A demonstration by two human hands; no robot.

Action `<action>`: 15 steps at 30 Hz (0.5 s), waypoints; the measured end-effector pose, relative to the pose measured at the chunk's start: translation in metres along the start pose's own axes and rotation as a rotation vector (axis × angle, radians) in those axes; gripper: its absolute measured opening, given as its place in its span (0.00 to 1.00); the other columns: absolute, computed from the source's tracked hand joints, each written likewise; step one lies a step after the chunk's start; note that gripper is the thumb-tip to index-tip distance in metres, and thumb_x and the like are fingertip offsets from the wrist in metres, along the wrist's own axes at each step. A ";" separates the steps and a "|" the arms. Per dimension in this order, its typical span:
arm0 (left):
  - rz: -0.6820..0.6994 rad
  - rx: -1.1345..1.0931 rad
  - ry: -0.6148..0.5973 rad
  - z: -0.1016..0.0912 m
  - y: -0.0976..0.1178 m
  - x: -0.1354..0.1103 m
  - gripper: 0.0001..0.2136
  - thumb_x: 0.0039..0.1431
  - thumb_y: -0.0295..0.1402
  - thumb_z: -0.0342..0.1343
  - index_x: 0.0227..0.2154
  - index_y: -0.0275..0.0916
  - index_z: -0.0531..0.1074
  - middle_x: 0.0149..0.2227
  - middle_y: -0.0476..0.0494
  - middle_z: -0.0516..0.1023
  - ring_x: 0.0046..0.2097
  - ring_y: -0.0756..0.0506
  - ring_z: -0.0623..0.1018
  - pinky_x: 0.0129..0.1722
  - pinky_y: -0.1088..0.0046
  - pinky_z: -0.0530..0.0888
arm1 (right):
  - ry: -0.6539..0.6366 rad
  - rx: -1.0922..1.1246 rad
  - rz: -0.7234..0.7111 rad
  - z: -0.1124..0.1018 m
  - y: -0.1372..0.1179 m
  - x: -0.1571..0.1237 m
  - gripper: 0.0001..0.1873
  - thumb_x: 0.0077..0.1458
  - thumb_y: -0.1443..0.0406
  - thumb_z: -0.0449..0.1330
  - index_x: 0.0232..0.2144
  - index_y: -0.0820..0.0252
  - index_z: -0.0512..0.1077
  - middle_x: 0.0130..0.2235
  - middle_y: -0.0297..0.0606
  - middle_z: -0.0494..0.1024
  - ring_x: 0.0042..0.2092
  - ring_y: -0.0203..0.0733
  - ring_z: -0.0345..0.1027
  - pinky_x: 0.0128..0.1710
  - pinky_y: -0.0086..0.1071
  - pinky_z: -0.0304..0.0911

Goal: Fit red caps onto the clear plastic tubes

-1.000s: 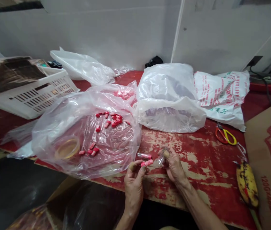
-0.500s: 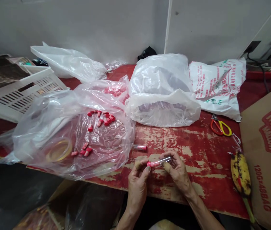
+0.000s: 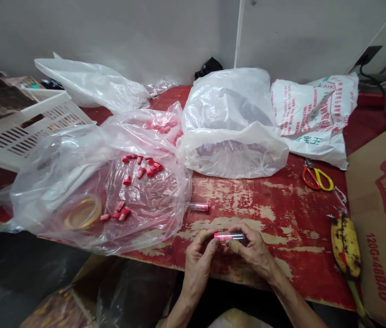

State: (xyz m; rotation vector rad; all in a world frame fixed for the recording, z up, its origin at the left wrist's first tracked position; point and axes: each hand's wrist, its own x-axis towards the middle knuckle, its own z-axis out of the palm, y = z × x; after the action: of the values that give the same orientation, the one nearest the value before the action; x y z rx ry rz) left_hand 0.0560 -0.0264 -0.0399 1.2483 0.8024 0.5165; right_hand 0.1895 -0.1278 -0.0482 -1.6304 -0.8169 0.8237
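Both of my hands hold one small clear tube with a pink cap [image 3: 229,236] level over the front edge of the red table [image 3: 281,218]. My left hand [image 3: 200,257] pinches the pink capped end. My right hand [image 3: 252,248] pinches the clear end. A second capped tube [image 3: 199,207] lies on the table just beyond my hands. To the left, loose pink caps [image 3: 140,166] lie scattered in an open clear plastic bag [image 3: 87,182].
A roll of tape [image 3: 82,213] sits inside the clear bag. A cloudy bag of clear tubes [image 3: 232,132] and a printed bag [image 3: 316,118] lie at the back. Scissors [image 3: 317,176], a banana [image 3: 345,246] and a cardboard box [image 3: 382,214] are at the right; a white basket [image 3: 25,130] at the left.
The pink cap in my left hand and the clear tube in my right hand have come together into one capped tube held level between both hands. The camera has shifted slightly.
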 end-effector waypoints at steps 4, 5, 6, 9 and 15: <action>0.045 0.061 0.020 -0.004 -0.002 0.001 0.13 0.54 0.40 0.59 0.39 0.39 0.74 0.39 0.45 0.76 0.43 0.45 0.74 0.44 0.74 0.69 | -0.012 -0.092 0.061 0.004 -0.004 0.004 0.20 0.55 0.50 0.55 0.25 0.61 0.67 0.22 0.30 0.67 0.25 0.34 0.58 0.25 0.28 0.51; 0.049 0.066 0.032 -0.005 -0.002 0.001 0.13 0.54 0.40 0.59 0.40 0.39 0.74 0.39 0.45 0.76 0.43 0.45 0.74 0.44 0.73 0.69 | -0.015 -0.117 0.053 0.005 -0.006 0.004 0.21 0.56 0.49 0.54 0.24 0.60 0.66 0.22 0.30 0.66 0.24 0.34 0.57 0.25 0.28 0.50; 0.047 0.070 0.040 -0.006 -0.002 0.001 0.14 0.54 0.41 0.59 0.40 0.39 0.73 0.39 0.45 0.76 0.43 0.45 0.74 0.44 0.73 0.69 | -0.025 -0.135 0.042 0.006 -0.008 0.003 0.22 0.58 0.49 0.52 0.25 0.60 0.66 0.22 0.30 0.66 0.25 0.34 0.57 0.25 0.28 0.50; 0.021 0.061 0.033 -0.007 0.001 0.001 0.14 0.53 0.41 0.59 0.40 0.39 0.72 0.38 0.46 0.75 0.40 0.46 0.74 0.42 0.74 0.69 | -0.062 -0.150 -0.006 0.004 -0.011 0.000 0.16 0.61 0.54 0.50 0.34 0.59 0.68 0.29 0.32 0.71 0.30 0.36 0.62 0.30 0.28 0.55; -0.065 -0.030 -0.076 -0.007 0.007 0.001 0.11 0.54 0.40 0.58 0.35 0.38 0.71 0.30 0.49 0.72 0.33 0.49 0.71 0.37 0.75 0.69 | -0.089 -0.174 -0.218 -0.002 -0.015 -0.005 0.08 0.57 0.67 0.53 0.41 0.55 0.67 0.42 0.35 0.68 0.44 0.38 0.63 0.44 0.29 0.58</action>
State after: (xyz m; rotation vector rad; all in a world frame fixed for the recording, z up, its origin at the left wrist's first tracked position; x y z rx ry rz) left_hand 0.0517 -0.0190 -0.0338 1.2034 0.7663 0.4249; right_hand 0.1872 -0.1307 -0.0327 -1.6286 -1.1341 0.6899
